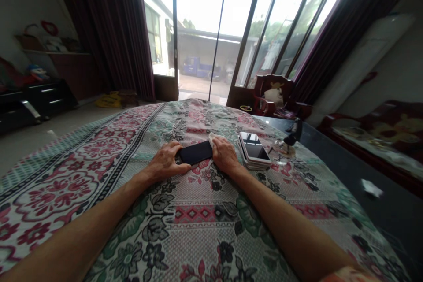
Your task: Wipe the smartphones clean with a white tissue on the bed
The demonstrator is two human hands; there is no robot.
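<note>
A dark smartphone (195, 153) lies sideways on the patterned tablecloth (198, 191) between my two hands. My left hand (166, 161) grips its left end, with the thumb along the near edge and the fingers at the far corner. At the phone's right end, my right hand (224, 153) is closed on a whitish cloth or tissue (212, 137), pressed against the phone. Just right of that hand sits a stack of phones (254, 149), the top one white-framed with a dark, glossy screen.
Right of the stack stands a small dark object with a clear base (291, 136). A crumpled white paper (372, 188) rests on the dark surface beyond the cloth's right edge. Wooden chairs (274, 92) and glass doors (205, 44) are behind the table.
</note>
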